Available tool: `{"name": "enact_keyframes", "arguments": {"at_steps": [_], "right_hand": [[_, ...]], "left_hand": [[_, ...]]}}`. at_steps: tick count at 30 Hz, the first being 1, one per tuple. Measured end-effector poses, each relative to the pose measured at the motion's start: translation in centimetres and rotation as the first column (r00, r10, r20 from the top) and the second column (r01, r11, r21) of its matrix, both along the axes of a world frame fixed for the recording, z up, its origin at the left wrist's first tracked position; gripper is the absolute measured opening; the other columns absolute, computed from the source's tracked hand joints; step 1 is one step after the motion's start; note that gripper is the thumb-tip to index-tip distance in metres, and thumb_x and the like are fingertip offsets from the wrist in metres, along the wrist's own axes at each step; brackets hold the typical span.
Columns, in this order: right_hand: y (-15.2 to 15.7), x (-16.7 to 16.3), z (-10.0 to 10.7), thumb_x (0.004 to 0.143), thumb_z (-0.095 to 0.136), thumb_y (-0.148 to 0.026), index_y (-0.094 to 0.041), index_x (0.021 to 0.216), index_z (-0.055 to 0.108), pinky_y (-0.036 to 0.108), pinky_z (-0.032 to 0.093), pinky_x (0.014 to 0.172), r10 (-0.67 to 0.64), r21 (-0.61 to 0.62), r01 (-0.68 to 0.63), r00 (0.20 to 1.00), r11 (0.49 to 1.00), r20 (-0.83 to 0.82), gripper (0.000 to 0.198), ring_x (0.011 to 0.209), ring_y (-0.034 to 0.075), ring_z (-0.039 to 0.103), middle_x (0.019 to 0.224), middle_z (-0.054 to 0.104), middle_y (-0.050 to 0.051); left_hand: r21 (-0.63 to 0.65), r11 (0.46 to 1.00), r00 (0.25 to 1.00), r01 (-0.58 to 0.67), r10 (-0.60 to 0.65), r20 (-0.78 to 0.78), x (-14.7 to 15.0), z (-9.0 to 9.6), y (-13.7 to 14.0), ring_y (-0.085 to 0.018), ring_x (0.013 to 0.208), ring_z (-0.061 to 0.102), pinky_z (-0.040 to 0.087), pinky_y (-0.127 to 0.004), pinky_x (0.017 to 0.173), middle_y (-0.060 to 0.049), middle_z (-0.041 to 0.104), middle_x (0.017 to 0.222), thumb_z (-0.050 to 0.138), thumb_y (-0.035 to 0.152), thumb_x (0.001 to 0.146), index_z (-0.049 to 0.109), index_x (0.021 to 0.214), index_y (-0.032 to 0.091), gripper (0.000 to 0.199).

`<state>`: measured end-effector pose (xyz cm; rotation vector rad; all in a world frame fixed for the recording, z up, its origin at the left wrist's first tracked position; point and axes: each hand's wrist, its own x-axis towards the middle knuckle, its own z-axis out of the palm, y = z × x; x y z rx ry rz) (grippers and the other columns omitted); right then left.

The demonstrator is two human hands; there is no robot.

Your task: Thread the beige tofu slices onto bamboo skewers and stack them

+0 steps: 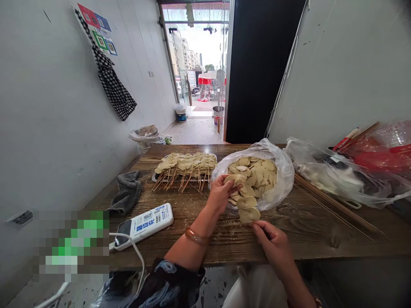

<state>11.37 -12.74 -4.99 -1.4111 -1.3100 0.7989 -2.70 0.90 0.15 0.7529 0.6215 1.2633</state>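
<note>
My left hand is closed on a few thin, pale yellow potato slices, over the near left side of a clear plastic bag. Many loose slices fill this open bag. Close to the table's front edge, my right hand pinches the lower end of a skewer, mostly hidden by the slices threaded on it. These threaded slices hang just in front of the bag. Left of the bag, a tray bears a stack of filled skewers, their bare sticks pointing towards me.
Bare wooden skewers lie on the right of the wooden table, beside more plastic bags. On the left are a grey cloth and a white device with a cable. Two buckets stand by the doorway.
</note>
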Motion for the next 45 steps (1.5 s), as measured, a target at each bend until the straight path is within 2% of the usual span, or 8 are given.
{"name": "enact_keyframes", "arguments": {"at_steps": [12, 23, 32, 35, 38, 41, 45], "right_hand": [[0.1, 0.0, -0.2, 0.085, 0.055, -0.046, -0.016, 0.085, 0.072, 0.023, 0.036, 0.054, -0.002, -0.02, 0.002, 1.0, 1.0, -0.022, 0.035, 0.057, 0.013, 0.046, 0.06, 0.053, -0.001], [0.0, 0.0, 0.3, 0.087, 0.052, -0.046, -0.014, 0.085, 0.07, 0.023, 0.032, 0.053, 0.034, -0.026, -0.035, 0.998, 0.999, -0.043, 0.036, 0.056, 0.012, 0.041, 0.059, 0.046, -0.003], [0.2, 0.0, 0.7, 0.086, 0.055, -0.044, -0.015, 0.083, 0.071, 0.022, 0.031, 0.048, -0.001, -0.015, -0.001, 0.993, 1.0, -0.114, 0.033, 0.051, 0.011, 0.04, 0.053, 0.044, -0.004], [0.2, 0.1, 0.6, 0.086, 0.055, -0.045, -0.014, 0.084, 0.07, 0.022, 0.029, 0.046, -0.015, -0.041, 0.008, 0.987, 0.999, -0.159, 0.034, 0.05, 0.01, 0.038, 0.054, 0.044, -0.004], [0.2, 0.2, 0.3, 0.085, 0.056, -0.047, -0.014, 0.086, 0.07, 0.022, 0.026, 0.044, -0.032, -0.061, 0.019, 0.976, 0.998, -0.213, 0.036, 0.05, 0.01, 0.037, 0.054, 0.044, -0.004], [0.2, 0.3, 0.1, 0.084, 0.058, -0.047, -0.013, 0.088, 0.07, 0.021, 0.025, 0.044, -0.053, -0.074, 0.034, 0.961, 0.997, -0.271, 0.036, 0.05, 0.01, 0.037, 0.055, 0.044, -0.004], [0.1, 0.6, -0.2, 0.084, 0.059, -0.048, -0.014, 0.089, 0.07, 0.021, 0.025, 0.044, -0.05, -0.076, 0.028, 0.955, 0.997, -0.293, 0.036, 0.05, 0.01, 0.037, 0.054, 0.044, -0.004]], "left_hand": [[0.108, 0.993, 0.995, -0.05, 0.06, -0.085, 0.1, 0.0, -0.1, -0.015, 0.069, 0.066, 0.058, -0.034, 0.071, -0.001, 0.064, 0.078, 0.082, 0.031, 0.059, 0.053, 0.084, 0.013, 0.042], [0.139, 0.989, 0.979, -0.049, 0.075, -0.188, 0.3, -0.2, -0.2, -0.013, 0.065, 0.064, 0.056, -0.03, 0.067, 0.001, 0.062, 0.072, 0.082, 0.035, 0.058, 0.053, 0.078, 0.014, 0.04], [0.128, 0.991, 0.963, 0.039, -0.004, -0.268, 1.0, -0.2, -0.9, -0.012, 0.062, 0.061, 0.052, -0.028, 0.067, 0.001, 0.062, 0.071, 0.079, 0.036, 0.062, 0.054, 0.078, 0.015, 0.036], [0.16, 0.986, 0.937, 0.047, 0.012, -0.349, 1.3, -0.3, -1.3, -0.008, 0.058, 0.054, 0.043, -0.019, 0.056, 0.002, 0.058, 0.065, 0.077, 0.033, 0.064, 0.057, 0.076, 0.014, 0.03], [0.168, 0.983, 0.923, 0.077, -0.006, -0.386, 1.5, -0.1, -1.8, -0.005, 0.053, 0.045, 0.033, -0.017, 0.049, 0.004, 0.054, 0.06, 0.077, 0.032, 0.064, 0.057, 0.074, 0.014, 0.028], [0.113, 0.984, 0.934, 0.14, -0.093, -0.345, 1.4, 0.2, -2.0, -0.005, 0.053, 0.045, 0.034, -0.017, 0.05, 0.003, 0.055, 0.062, 0.077, 0.036, 0.065, 0.058, 0.078, 0.014, 0.031], [0.022, 0.981, 0.947, 0.192, -0.179, -0.266, 1.0, 0.3, -1.7, -0.008, 0.061, 0.054, 0.04, -0.019, 0.056, 0.0, 0.062, 0.075, 0.075, 0.043, 0.067, 0.062, 0.091, 0.015, 0.039]]}}
